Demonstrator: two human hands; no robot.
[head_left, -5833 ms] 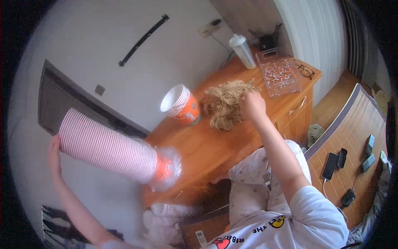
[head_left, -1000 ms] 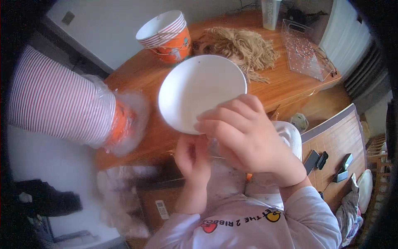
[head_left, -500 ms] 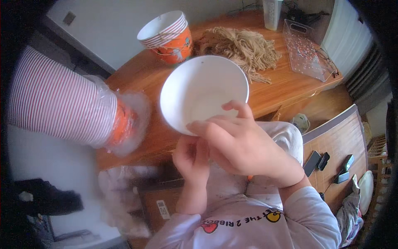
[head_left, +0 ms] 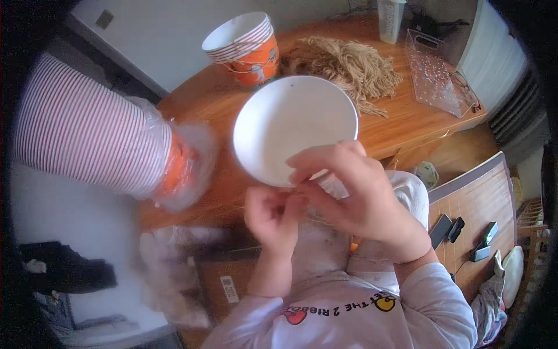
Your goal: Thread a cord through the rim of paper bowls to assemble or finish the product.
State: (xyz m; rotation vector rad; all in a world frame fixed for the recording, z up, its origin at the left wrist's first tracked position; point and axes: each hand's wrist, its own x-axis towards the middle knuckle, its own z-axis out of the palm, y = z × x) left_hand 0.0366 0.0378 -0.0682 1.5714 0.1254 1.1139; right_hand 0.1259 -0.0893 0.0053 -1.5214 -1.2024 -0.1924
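I hold a white paper bowl (head_left: pixel 290 122) tilted toward me above the wooden table (head_left: pixel 212 99). My right hand (head_left: pixel 357 195) curls over the bowl's near rim, with its fingertips inside. My left hand (head_left: pixel 273 218) is just below, its fingers pinched together at the same rim, touching the right fingertips. A few thin tan strands show around the hands. The bowl's inside is plain white with one small dark speck.
A long plastic-wrapped sleeve of striped bowls (head_left: pixel 87 139) lies at the table's left. A short stack of orange bowls (head_left: pixel 244 43) stands behind, next to a pile of tan fibre (head_left: pixel 351 64). A clear plastic box (head_left: pixel 439 72) and a white cup (head_left: pixel 389 17) sit far right.
Earlier my left hand held the long sleeve of bowls and my right touched the fibre pile. Now both hands are on the white bowl, and the right fingers have slid further over its rim.
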